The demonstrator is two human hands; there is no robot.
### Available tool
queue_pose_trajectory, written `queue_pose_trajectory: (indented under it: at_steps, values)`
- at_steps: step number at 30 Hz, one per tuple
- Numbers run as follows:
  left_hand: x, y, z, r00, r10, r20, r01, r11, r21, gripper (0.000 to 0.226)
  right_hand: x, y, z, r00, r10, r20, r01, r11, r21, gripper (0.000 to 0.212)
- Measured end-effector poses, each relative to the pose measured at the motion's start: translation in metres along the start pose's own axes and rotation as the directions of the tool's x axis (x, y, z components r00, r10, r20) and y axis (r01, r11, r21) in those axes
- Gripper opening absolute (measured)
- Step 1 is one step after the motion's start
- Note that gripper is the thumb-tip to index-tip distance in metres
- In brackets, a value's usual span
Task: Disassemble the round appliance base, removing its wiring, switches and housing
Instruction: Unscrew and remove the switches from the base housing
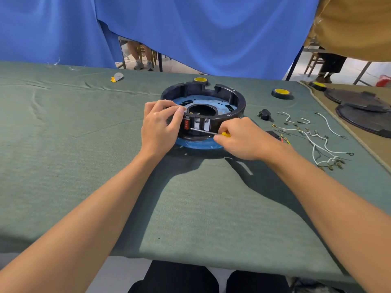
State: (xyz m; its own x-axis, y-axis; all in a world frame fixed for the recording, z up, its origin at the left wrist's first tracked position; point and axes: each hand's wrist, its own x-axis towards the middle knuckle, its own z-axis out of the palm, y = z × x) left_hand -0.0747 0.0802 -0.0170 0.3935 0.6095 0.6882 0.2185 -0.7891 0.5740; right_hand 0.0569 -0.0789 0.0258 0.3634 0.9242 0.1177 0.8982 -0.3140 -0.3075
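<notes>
1. Round appliance base [203, 100] sits on the green-clothed table [84, 166], in front of the person, its black ring housing resting on a blue plate.
2. The left hand [160, 125] grips the near wall of the housing, thumb and fingers curled over the rim just beside the red switch [186, 124].
3. The right hand [243, 140] has its fingers closed round the yellow handle of a screwdriver [203, 131]. The shaft lies across the front of the housing with its tip at the switch.
4. Done, by the look of it: loose white wires [317, 142] with metal terminals lie on the cloth to the right, well apart from the base. A small black part [264, 114] lies near them. No wiring shows inside the ring.
5. Left to do: the red switch is still seated in the wall, and the housing is not yet off the blue plate. I judge the task past halfway, with the switch the step in hand.
</notes>
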Motion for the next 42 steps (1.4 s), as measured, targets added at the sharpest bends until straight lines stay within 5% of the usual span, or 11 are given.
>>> queue_pose_trajectory:
  at_steps: [6, 13, 17, 20, 23, 27, 31, 37, 42]
  values:
    - [-0.001, 0.003, -0.002, 1.000, 0.000, 0.000, 0.000, 1.000, -0.002, 0.034, -0.013, 0.012, -0.009, 0.995, 0.087, -0.049, -0.061, 0.920, 0.387, 0.010]
    - [-0.001, 0.003, -0.001, 1.000, -0.004, 0.001, 0.004, 1.000, -0.005, 0.033, -0.017, 0.008, -0.009, 0.966, 0.015, -0.257, 0.059, 0.958, 0.280, 0.022]
    - [-0.002, 0.005, -0.002, 1.000, -0.011, 0.001, 0.011, 1.000, -0.023, 0.029, -0.010, 0.011, -0.001, 0.969, 0.180, -0.172, -0.082, 0.883, 0.463, 0.041]
    - [-0.002, 0.005, -0.002, 1.000, -0.015, 0.004, 0.015, 1.000, -0.021, 0.028, 0.002, 0.010, 0.014, 0.906, 0.331, -0.265, -0.174, 0.860, 0.480, 0.048]
    - [-0.003, 0.006, -0.003, 1.000, -0.021, -0.002, 0.021, 0.999, -0.030, 0.028, 0.009, 0.006, 0.030, 0.801, 0.402, -0.444, -0.195, 0.876, 0.441, 0.053]
    - [-0.002, 0.006, -0.003, 0.999, -0.042, -0.006, 0.041, 0.998, -0.045, 0.026, 0.015, 0.010, 0.040, 0.725, 0.247, -0.643, -0.262, 0.962, 0.073, 0.053]
    - [-0.001, 0.009, -0.004, 0.998, -0.057, 0.000, 0.057, 0.995, -0.076, 0.026, 0.024, 0.020, 0.029, 0.741, 0.085, -0.666, -0.202, 0.974, -0.101, 0.052]
    - [-0.002, 0.008, -0.002, 0.999, -0.052, 0.005, 0.053, 0.997, -0.053, 0.029, 0.025, 0.016, 0.033, 0.763, 0.018, -0.646, -0.098, 0.991, -0.088, 0.055]
    - [-0.004, 0.005, -0.001, 1.000, -0.016, 0.018, 0.017, 1.000, -0.011, 0.033, 0.003, 0.016, 0.037, 0.666, 0.069, -0.742, -0.073, 0.997, 0.026, 0.058]
